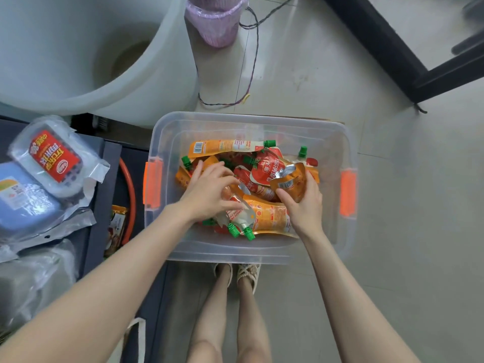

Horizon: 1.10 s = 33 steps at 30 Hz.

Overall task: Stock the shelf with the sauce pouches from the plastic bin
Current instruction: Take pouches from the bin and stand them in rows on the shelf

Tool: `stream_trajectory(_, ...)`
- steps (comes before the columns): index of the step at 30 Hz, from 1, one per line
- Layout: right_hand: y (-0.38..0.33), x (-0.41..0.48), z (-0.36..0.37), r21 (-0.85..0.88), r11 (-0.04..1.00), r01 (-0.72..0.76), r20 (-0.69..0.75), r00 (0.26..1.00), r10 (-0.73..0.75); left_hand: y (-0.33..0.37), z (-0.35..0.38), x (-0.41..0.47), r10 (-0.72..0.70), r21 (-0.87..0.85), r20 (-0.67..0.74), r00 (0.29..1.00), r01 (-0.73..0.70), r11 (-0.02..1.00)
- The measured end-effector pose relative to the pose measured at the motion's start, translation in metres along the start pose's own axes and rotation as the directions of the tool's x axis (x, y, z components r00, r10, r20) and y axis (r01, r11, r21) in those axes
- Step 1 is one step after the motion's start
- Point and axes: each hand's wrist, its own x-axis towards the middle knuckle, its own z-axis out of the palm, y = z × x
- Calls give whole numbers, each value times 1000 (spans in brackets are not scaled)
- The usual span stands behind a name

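A clear plastic bin (337, 231) with orange latches stands on the floor in front of my feet. Inside lie several orange and red sauce pouches (264, 169) with green caps, piled loosely. My left hand (209, 192) reaches into the pile, its fingers closed around a pouch (239, 214) whose green cap points toward me. Further right, my right hand (303, 203) grips the bottom of an orange pouch (290, 179), its silver base turned up. The dark shelf (102, 205) runs along the left side of the bin.
The shelf holds clear-wrapped packs, one with a red label (52, 155), and a blue pack (21, 200). A big white tub (91, 48) stands at the upper left and a pink-lined waste basket (217, 19) beyond the bin. A loose cable (251, 61) trails on the tiled floor.
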Motion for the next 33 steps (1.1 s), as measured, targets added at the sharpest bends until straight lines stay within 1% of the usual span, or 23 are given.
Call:
stream_trajectory(2, 3, 13, 3, -4, 999, -42, 15, 999, 42, -6, -8, 13, 32, 59, 14, 999, -32, 998)
stream_trajectory(5, 9, 26, 2, -13, 998, -67, 23, 997, 67, -13, -12, 27, 101, 201, 42, 994, -108, 974)
stream_trajectory(7, 11, 31, -2, 67, 994, -91, 47, 995, 88, -18, -12, 33, 138, 271, 49, 989, -146, 951)
stream_trajectory(9, 11, 32, -7, 158, 982, -107, 70, 993, 97, -22, -14, 36, 167, 292, 54, 985, -175, 940)
stream_trajectory(12, 11, 30, -13, 235, 969, -75, 65, 996, 62, -27, -17, 40, 200, 321, 107, 974, -224, 920)
stream_trajectory(15, 8, 24, -15, 257, 966, -21, 36, 999, 12, -31, -19, 42, 211, 331, 143, 967, -248, 910)
stream_trajectory(17, 7, 22, -18, 283, 959, 4, 12, 1000, -8, -35, -22, 42, 212, 336, 129, 969, -244, 910)
stream_trajectory(23, -3, 11, -33, 351, 935, 59, -48, 998, -45, -26, -43, 41, 135, 199, 1, 991, -132, 971)
stream_trajectory(26, -29, 13, -49, 427, 898, 111, -125, 990, -63, -16, -54, 34, 100, 109, -54, 994, -94, 990)
stream_trajectory(28, -48, 14, -61, 469, 873, 135, -125, 988, -85, -8, -61, 22, 80, 33, -120, 990, -77, 997)
stream_trajectory(31, -71, 5, -75, 489, 857, 166, -136, 984, -113, 1, -70, -2, -10, -79, -226, 974, -8, 997)
stream_trajectory(33, -82, -7, -85, 515, 837, 182, -161, 980, -114, 12, -76, -24, -108, -167, -284, 953, 62, 984)
